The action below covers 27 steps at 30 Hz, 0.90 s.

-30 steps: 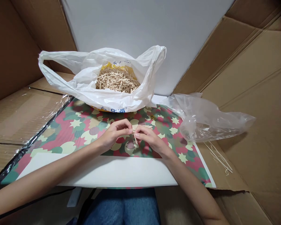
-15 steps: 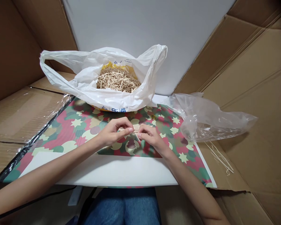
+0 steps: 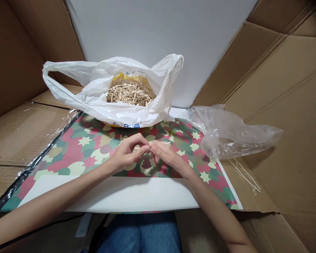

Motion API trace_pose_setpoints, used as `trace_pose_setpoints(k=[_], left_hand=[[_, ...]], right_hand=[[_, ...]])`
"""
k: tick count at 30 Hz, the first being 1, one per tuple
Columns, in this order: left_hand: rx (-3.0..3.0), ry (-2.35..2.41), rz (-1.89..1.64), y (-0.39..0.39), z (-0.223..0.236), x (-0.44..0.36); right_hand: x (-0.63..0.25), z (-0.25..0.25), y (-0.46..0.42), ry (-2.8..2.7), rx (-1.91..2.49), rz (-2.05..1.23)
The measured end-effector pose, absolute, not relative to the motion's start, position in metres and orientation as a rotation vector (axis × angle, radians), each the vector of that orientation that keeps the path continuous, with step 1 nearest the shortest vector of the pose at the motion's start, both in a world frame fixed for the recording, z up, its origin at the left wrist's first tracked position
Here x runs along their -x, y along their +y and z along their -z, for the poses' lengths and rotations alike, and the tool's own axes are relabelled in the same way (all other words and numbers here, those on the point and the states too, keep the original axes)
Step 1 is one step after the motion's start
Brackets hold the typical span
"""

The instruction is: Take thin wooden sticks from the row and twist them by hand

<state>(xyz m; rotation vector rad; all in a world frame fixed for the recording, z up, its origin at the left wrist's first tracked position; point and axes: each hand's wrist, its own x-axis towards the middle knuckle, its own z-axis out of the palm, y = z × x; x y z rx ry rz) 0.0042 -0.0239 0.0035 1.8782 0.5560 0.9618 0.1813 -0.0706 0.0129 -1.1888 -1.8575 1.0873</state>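
My left hand (image 3: 129, 149) and my right hand (image 3: 164, 153) meet above the middle of the patterned sheet, each closed in a pinch with thumb and forefinger. Their fingertips touch or nearly touch around a thin pale strip, which the fingers almost wholly hide. Just behind the fingers, a row of thin pale sticks (image 3: 166, 143) lies on the sheet, partly covered by both hands. Farther back stands a white plastic bag (image 3: 94, 102), its mouth spread wide. Inside it is a heap of short pale stick pieces (image 3: 130, 92).
Green, red and cream paper (image 3: 84, 140) covers the work surface, with a white strip (image 3: 110, 195) along the front. A crumpled clear plastic bag (image 3: 231, 137) rests on the right. Several long pale strands (image 3: 244, 175) lie beside it on cardboard. Cardboard walls (image 3: 287, 105) stand on both sides.
The pale strip hung below the fingers a second ago, then stretched between the slightly parted hands. Now the fingertips are together again and the strip is mostly hidden. The bags have stayed put.
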Motion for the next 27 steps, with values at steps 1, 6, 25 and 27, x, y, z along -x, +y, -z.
trace_pose_setpoints(k=[1, 6, 25, 27], left_hand=[[-1.885, 0.54, -0.969, -0.025, -0.003, -0.005], [-1.883, 0.533, -0.966, -0.025, -0.002, -0.005], [-2.061, 0.376, -0.626, -0.026, -0.014, 0.004], [-2.132, 0.359, -0.632, -0.027, -0.017, 0.005]], right_hand=[[-0.179, -0.013, -0.072, -1.88, 1.157, -1.121], [-0.177, -0.013, -0.074, -1.875, 1.054, -1.208], [-0.193, -0.011, -0.07, -2.197, 0.957, -1.074], [-0.191, -0.011, -0.071, -2.223, 0.944, -1.06]])
